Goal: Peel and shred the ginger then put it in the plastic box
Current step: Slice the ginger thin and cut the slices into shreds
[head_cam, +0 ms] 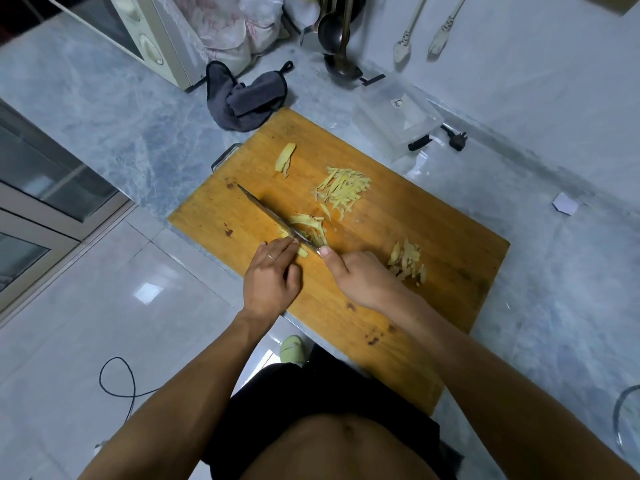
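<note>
On the wooden cutting board (pixel 398 271) my right hand (pixel 360 275) grips a knife (pixel 273 216) whose blade lies across ginger slices (pixel 310 230). My left hand (pixel 273 271) presses its curled fingertips on those slices beside the blade. A pile of ginger shreds (pixel 344 188) lies further back on the board. One thicker ginger slice (pixel 285 159) sits at the board's far left. Ginger peels (pixel 407 259) lie to the right of my right hand. The clear plastic box (pixel 398 117) stands open beyond the board's far right corner.
A grey cloth (pixel 242 98) lies behind the board, next to a cream oven (pixel 138 36). A utensil stand with ladles (pixel 337 39) is at the back. A black plug (pixel 457 138) and a paper scrap (pixel 564 204) lie on the marble counter (pixel 121 109).
</note>
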Demonstrator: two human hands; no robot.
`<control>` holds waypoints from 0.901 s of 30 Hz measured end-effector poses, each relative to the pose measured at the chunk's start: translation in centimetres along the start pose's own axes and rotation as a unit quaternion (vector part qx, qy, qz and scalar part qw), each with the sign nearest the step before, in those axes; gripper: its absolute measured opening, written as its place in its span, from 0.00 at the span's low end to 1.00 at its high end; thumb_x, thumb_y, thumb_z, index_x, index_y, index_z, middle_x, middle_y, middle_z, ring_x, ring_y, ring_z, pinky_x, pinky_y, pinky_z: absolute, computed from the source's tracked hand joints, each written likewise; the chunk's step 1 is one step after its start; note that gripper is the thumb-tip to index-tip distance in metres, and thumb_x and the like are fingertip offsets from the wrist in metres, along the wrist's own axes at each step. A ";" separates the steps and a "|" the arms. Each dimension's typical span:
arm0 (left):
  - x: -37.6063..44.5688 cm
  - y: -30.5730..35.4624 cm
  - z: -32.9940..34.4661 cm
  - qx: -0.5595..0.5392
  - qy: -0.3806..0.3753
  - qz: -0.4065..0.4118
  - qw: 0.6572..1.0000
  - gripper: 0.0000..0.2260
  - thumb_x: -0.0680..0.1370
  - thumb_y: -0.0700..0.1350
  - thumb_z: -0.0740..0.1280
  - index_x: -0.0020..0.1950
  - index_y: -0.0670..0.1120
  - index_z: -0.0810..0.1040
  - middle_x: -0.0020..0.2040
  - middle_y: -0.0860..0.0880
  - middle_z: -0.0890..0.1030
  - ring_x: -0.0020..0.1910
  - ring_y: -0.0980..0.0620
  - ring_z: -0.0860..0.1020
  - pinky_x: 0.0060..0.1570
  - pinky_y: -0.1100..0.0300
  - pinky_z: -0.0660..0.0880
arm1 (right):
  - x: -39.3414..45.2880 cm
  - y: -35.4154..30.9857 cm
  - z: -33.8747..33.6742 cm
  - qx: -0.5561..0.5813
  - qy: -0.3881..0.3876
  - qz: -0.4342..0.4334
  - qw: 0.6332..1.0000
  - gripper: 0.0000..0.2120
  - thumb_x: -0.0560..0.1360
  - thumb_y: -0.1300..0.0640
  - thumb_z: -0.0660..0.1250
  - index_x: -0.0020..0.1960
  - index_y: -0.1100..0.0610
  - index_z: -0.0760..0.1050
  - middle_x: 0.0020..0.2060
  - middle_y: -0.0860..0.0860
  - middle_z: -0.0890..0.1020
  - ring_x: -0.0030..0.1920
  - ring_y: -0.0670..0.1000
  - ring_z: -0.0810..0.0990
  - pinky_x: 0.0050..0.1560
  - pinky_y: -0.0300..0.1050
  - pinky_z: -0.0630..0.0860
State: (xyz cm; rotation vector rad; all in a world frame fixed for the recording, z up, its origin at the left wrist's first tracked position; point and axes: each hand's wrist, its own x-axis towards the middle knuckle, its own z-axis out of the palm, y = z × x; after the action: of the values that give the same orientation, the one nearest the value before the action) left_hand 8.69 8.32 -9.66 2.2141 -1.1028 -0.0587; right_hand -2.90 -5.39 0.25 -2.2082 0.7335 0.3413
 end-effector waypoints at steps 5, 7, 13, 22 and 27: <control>-1.7 -1.5 -0.7 -0.002 0.004 0.025 1.000 0.15 0.76 0.40 0.63 0.61 0.40 0.82 0.65 0.41 0.78 0.60 0.42 0.77 0.62 0.44 0.75 | -1.2 -0.3 -1.0 0.004 0.020 -0.008 1.000 0.33 0.84 0.39 0.45 0.26 0.56 0.65 0.23 0.51 0.71 0.27 0.49 0.72 0.31 0.42 0.64; -1.8 -1.8 -0.6 0.015 -0.011 0.055 0.998 0.15 0.76 0.39 0.64 0.61 0.39 0.81 0.64 0.40 0.78 0.61 0.41 0.77 0.62 0.43 0.73 | -1.4 -0.4 -0.8 -0.003 0.021 -0.015 1.000 0.34 0.83 0.38 0.46 0.28 0.57 0.67 0.25 0.51 0.72 0.30 0.48 0.72 0.37 0.45 0.67; -1.4 -1.7 -0.3 0.066 -0.055 0.077 0.993 0.16 0.79 0.42 0.59 0.63 0.40 0.79 0.64 0.39 0.77 0.62 0.36 0.74 0.62 0.42 0.70 | -1.6 -0.3 0.5 -0.027 0.017 -0.029 0.999 0.33 0.83 0.37 0.46 0.28 0.57 0.66 0.25 0.53 0.71 0.28 0.53 0.72 0.39 0.55 0.75; -1.1 -1.2 -0.9 0.087 -0.085 0.071 0.990 0.19 0.78 0.43 0.60 0.67 0.42 0.75 0.65 0.43 0.75 0.67 0.39 0.71 0.66 0.41 0.67 | -2.5 -0.7 1.3 -0.044 0.041 -0.028 0.998 0.34 0.83 0.37 0.44 0.28 0.57 0.67 0.25 0.53 0.73 0.31 0.57 0.76 0.37 0.55 0.77; -1.2 -1.0 -1.0 0.089 -0.097 0.062 0.989 0.18 0.78 0.44 0.59 0.67 0.42 0.74 0.65 0.42 0.75 0.67 0.39 0.71 0.66 0.40 0.66 | -2.8 -1.2 1.9 -0.041 0.056 -0.012 0.998 0.34 0.83 0.37 0.45 0.30 0.59 0.69 0.27 0.53 0.74 0.32 0.58 0.77 0.36 0.53 0.76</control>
State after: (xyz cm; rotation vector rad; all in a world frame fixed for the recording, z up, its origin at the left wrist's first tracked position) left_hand 8.96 10.19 -9.73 2.3295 -1.3979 -0.1303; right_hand -4.40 -2.24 0.97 -2.3259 0.7657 0.2405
